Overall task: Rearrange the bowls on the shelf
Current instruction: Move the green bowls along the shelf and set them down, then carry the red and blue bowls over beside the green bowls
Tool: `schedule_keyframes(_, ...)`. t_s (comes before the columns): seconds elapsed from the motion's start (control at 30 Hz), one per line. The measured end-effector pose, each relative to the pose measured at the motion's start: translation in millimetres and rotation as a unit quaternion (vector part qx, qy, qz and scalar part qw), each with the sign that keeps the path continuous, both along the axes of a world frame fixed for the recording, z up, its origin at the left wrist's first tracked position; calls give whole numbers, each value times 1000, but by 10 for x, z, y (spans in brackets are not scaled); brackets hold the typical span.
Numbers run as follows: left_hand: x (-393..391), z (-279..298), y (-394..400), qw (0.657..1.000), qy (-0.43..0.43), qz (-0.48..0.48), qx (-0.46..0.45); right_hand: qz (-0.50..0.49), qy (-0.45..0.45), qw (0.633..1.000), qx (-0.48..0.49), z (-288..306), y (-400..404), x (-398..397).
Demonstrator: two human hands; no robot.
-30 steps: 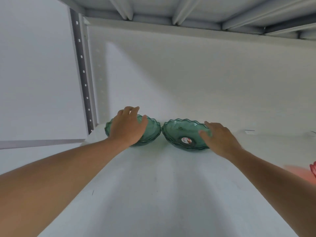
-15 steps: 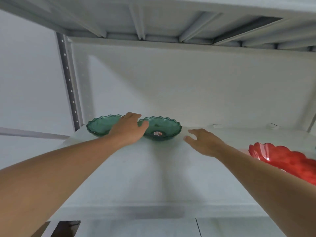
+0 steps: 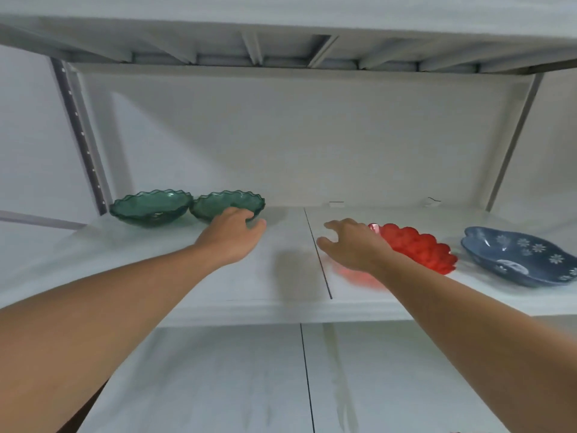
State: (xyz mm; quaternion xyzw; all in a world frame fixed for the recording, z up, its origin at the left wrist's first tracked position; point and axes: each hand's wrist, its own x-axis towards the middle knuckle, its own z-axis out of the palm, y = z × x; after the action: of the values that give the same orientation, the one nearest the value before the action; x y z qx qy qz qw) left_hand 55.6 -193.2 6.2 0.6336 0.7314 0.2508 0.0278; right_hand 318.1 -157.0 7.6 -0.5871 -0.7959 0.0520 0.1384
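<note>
Two green wavy-rimmed glass bowls stand side by side at the back left of the white shelf [image 3: 281, 276]: one at the far left [image 3: 151, 207], the other [image 3: 223, 203] just right of it. My left hand [image 3: 232, 234] hovers in front of the right green bowl, fingers apart, holding nothing. A red scalloped bowl [image 3: 418, 246] sits right of centre. My right hand [image 3: 351, 245] is spread open at its left rim, partly hiding it; contact is unclear. A blue flower-patterned bowl [image 3: 521, 256] lies at the far right.
The shelf has a white back panel, grey metal uprights at the left [image 3: 82, 142] and right [image 3: 512, 142], and another shelf board low overhead. A seam [image 3: 318, 254] runs front to back across the shelf. A lower white shelf [image 3: 281, 379] lies beneath.
Both hands have come off the green bowls and drawn back toward me. My right hand moved right to the red bowl. The view pulled back, bringing the blue bowl into sight.
</note>
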Motion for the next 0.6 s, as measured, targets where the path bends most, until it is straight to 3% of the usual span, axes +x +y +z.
schedule_keyframes(0.13,397,31,112,999,7,-45,-13,-43,9,999,1,70,-129,439)
schedule_keyframes(0.27,704,70,387,994,46,-103,-7,-91,-44,995,-1,132,-263,887)
schedule_keyframes(0.6,1940,68,693,977,-20,-212,-12,-249,-15,968,-23,96,-518,2302)
